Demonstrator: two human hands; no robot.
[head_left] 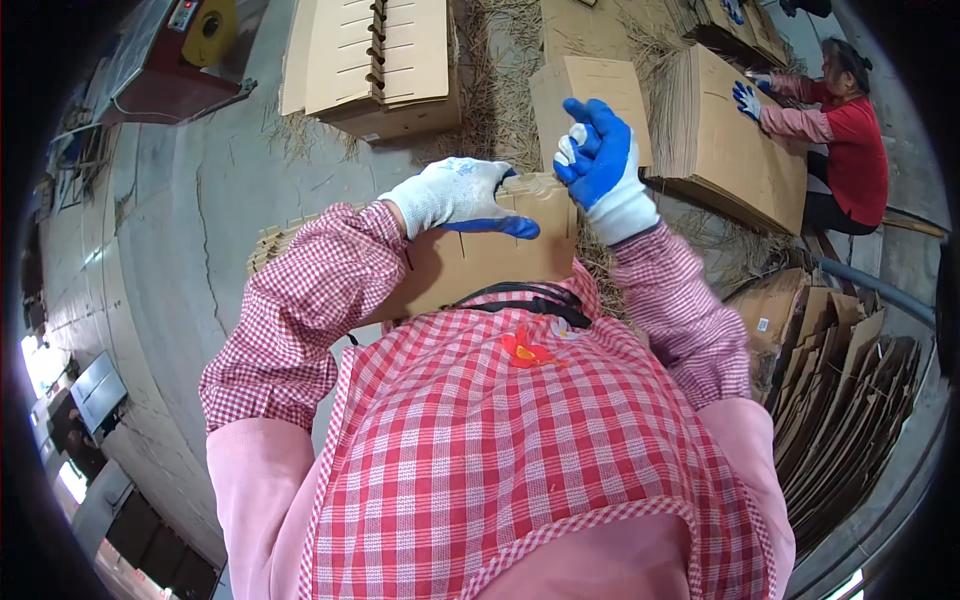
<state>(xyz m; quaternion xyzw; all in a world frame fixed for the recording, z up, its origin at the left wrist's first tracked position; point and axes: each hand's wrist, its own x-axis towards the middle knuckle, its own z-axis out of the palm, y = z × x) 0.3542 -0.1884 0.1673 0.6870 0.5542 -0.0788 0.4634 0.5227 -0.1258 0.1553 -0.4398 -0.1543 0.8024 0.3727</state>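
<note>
My left hand (455, 195), in a white glove with a blue coating, grips the upper edge of a stack of slotted brown cardboard sheets (480, 258) in front of my waist. Its thumb lies along the near face and its fingers reach over the top. To the right, my right hand (605, 165) is raised just above the stack's right end, in the same kind of glove. Some of its fingers curl in while others stand apart, and nothing shows in it. More cardboard edges (285, 238) fan out behind my left forearm.
A tall slotted cardboard stack (415, 55) stands ahead, with another (605, 95) beyond my right hand. At right, a co-worker in red (850, 150) touches a large cardboard pile (730, 135). Cardboard scraps (495, 70) litter the floor. Flattened cardboard (840, 380) leans at lower right; a red machine (165, 65) stands far left.
</note>
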